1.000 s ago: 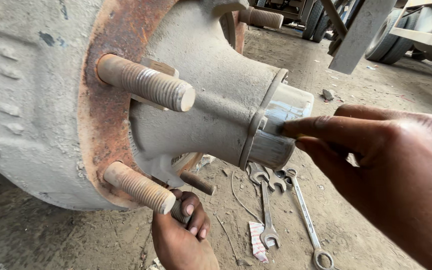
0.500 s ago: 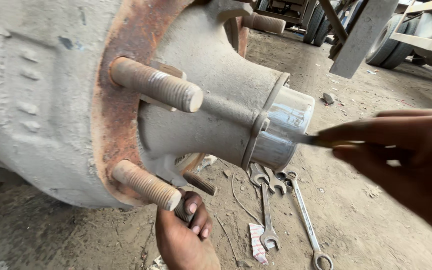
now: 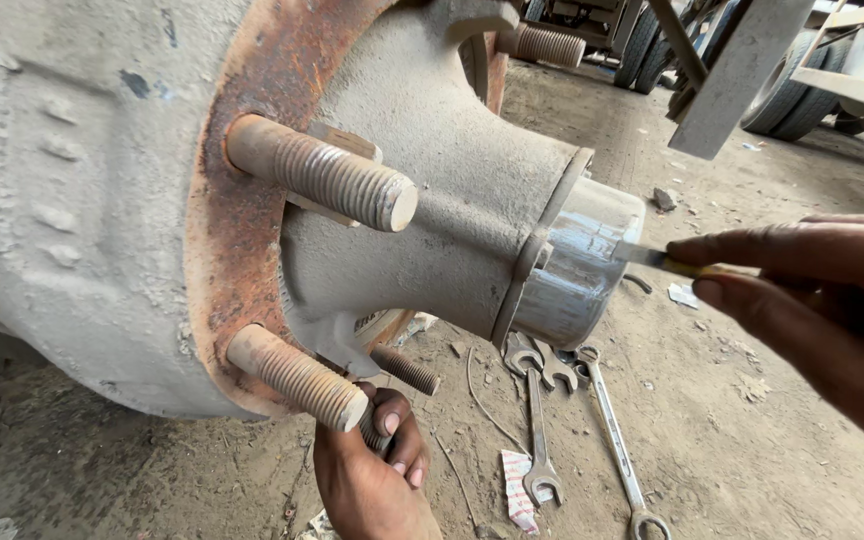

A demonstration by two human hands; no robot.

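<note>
A large grey wheel hub [image 3: 422,220] with a rusty flange and thick threaded studs [image 3: 327,180] fills the left of the head view. Its shiny metal end cap [image 3: 582,265] points right. My right hand [image 3: 812,310] pinches a thin blade-like tool [image 3: 652,258] whose tip touches the cap's face. My left hand [image 3: 377,465] reaches up from below and grips a lower stud [image 3: 372,425] under the hub.
Several spanners [image 3: 552,410] lie on the dirt floor beneath the cap, next to a scrap of printed paper [image 3: 517,490]. A slanted metal beam [image 3: 732,80] and vehicle tyres [image 3: 792,70] stand at the back right.
My right hand has drawn back to the right from the cap's rim, and now only the tool's tip touches the cap. The left hand stays on the lower stud.
</note>
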